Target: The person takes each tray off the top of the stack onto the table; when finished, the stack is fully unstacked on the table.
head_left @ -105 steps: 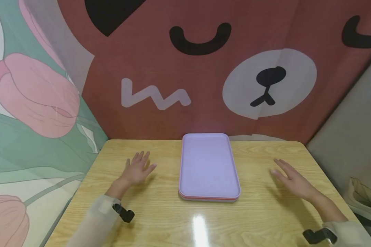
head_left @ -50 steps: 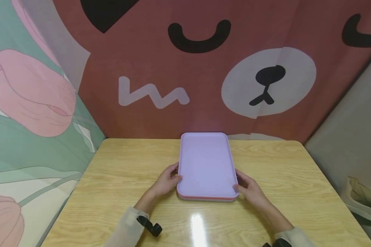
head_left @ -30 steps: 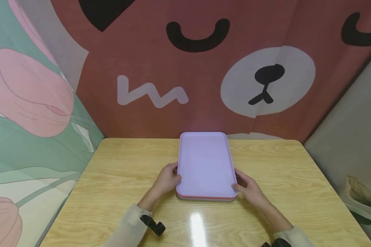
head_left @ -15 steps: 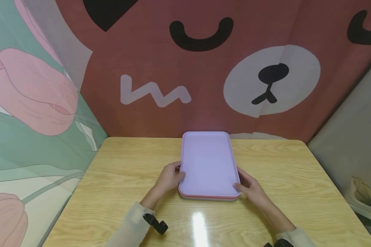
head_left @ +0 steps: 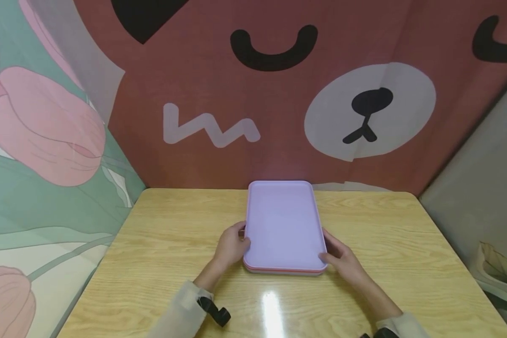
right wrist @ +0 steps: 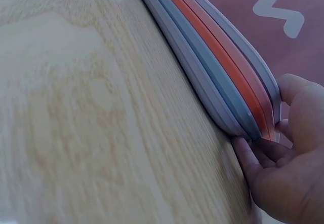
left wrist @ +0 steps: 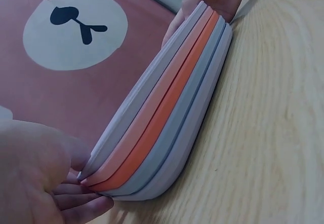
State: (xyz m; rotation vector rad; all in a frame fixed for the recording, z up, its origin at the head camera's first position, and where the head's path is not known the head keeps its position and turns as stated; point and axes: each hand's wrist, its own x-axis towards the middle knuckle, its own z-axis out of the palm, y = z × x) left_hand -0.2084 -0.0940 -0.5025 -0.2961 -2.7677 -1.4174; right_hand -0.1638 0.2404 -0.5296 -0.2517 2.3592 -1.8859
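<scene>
A stack of several rectangular trays lies on the wooden table, a pale purple tray (head_left: 284,225) on top. Seen from the side in the left wrist view, a pink tray (left wrist: 139,140), an orange tray (left wrist: 157,116), a blue-grey tray (left wrist: 174,127) and a pale bottom tray (left wrist: 185,155) sit nested beneath it. My left hand (head_left: 230,245) grips the stack's left side, thumb over the top rim and fingers low along the side. On the opposite side my right hand (head_left: 345,260) holds it likewise, with a fingertip by the bottom tray in the right wrist view.
The wooden table (head_left: 173,211) runs back to a reddish bear-print cloth (head_left: 203,164), which the stack's far end nearly meets. A flower-print cloth (head_left: 46,141) hangs at the left, and a grey surface (head_left: 481,164) rises at the right.
Both hands were spread wide over the table at first. They have come inward and taken hold of the tray stack's two sides. The stack has stayed in place, with only slight view shifts since.
</scene>
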